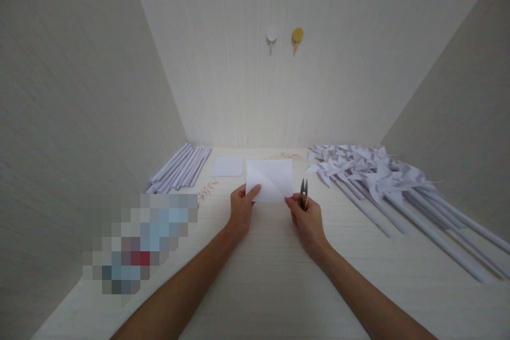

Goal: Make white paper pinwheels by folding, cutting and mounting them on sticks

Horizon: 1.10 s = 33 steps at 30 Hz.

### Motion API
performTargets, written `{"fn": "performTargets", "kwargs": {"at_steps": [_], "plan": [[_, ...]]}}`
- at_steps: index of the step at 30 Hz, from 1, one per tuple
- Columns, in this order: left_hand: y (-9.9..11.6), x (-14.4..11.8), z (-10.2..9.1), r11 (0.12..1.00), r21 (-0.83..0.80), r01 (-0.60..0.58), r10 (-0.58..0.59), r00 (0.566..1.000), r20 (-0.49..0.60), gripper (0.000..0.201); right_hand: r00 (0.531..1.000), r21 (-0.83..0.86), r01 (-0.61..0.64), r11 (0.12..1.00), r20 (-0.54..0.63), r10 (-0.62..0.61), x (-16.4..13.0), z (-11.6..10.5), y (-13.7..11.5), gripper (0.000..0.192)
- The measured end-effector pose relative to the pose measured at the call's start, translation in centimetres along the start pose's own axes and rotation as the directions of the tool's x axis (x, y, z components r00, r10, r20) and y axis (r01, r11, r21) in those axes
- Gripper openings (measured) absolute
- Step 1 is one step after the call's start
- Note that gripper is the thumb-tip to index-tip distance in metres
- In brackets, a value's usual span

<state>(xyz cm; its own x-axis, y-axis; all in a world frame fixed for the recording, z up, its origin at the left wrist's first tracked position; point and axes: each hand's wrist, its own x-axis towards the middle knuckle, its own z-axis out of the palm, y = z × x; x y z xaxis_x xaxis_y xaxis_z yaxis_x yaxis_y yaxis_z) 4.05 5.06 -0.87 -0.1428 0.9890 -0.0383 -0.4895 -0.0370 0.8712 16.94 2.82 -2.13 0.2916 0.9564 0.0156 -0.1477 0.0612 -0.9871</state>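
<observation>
Paper square lying flat, being pinched at near corners by left hand and right hand, right also gripping snips upright beside its right edge.

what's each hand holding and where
Left hand pinches the paper by its lower left corner; right hand pinches its lower right corner and grips the snips.

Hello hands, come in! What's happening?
Left hand pinching white paper square. Right hand pinching its other corner, small scissors tucked in. Nothing blocking.
</observation>
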Motion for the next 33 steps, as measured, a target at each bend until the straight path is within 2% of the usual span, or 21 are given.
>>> {"fn": "performTargets", "kwargs": {"at_steps": [6,12,15,18,22,25,28,33], "plan": [[-0.5,-0.2,-0.1,0.994,0.107,0.021,-0.034,0.993,0.117,0.016,0.997,0.058,0.034,0.998,-0.078,-0.029,0.5,-0.3,-0.6,0.024],[-0.2,-1.1,0.2,0.971,0.229,0.063,-0.119,0.964,0.237,0.019,0.993,0.255,0.041,0.966,-0.117,-0.012,0.6,-0.1,-1.4,0.025],[0.0,-1.5,0.4,0.944,0.317,0.091,-0.168,0.96,0.222,0.014,0.995,0.323,0.022,0.946,-0.102,0.011,0.6,0.0,-1.6,0.027],[-0.1,-1.5,0.5,0.935,0.352,0.05,-0.132,0.968,0.214,0.012,0.996,0.367,0.017,0.93,-0.09,0.018,0.6,0.0,-1.6,0.027],[-0.3,-0.8,0.4,0.949,0.316,-0.008,-0.03,0.993,0.114,0.015,0.998,0.4,-0.066,0.914,0.028,0.06,0.4,0.1,-1.7,0.032],[-0.5,-0.3,0.3,0.974,0.225,-0.003,-0.01,0.998,0.054,0.018,0.984,0.349,-0.145,0.926,0.15,0.098,0.1,0.3,-1.6,0.034],[-0.6,-0.3,0.3,0.984,0.18,-0.002,-0.01,0.998,0.065,0.021,0.969,0.265,-0.18,0.947,0.213,0.124,-0.2,0.5,-1.3,0.034],[-0.7,-0.7,0.5,0.989,0.148,-0.01,-0.01,0.991,0.133,0.025,0.959,0.119,-0.141,0.983,0.264,0.105,-0.6,0.7,-0.9,0.031]]}}
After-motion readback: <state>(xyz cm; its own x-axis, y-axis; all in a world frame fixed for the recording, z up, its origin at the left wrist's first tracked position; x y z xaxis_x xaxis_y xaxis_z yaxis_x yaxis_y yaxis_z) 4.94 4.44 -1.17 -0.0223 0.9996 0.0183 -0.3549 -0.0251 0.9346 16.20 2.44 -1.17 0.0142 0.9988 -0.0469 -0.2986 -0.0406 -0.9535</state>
